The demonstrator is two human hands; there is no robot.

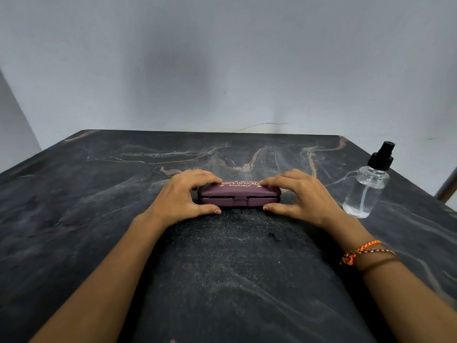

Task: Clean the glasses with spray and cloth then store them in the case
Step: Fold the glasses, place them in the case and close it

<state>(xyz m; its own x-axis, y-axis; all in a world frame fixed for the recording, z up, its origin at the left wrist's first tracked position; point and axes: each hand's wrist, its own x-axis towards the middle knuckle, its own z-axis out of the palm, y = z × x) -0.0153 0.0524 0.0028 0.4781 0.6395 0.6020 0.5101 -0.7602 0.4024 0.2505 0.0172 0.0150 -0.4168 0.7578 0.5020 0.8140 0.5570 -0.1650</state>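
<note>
Head view: both hands (184,194) (296,194) grip shut case (239,195) mid-table (74,194); I'd thumb-pry front seam evenly, w/ base pinned.

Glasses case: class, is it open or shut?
Shut: the glasses case lid meets its base, only a thin dark seam showing.

Both forearms are bare — no sleeves reach into view. The left hand (184,194) wears nothing on fingers or wrist. The right hand (300,196) is also ringless, but its wrist carries a braided orange thread bracelet (358,252) with a knotted tuft on the inner side, and just below it a thin dark brown band (378,263). Both thumbnails show traces of reddish polish — partly worn.
</note>
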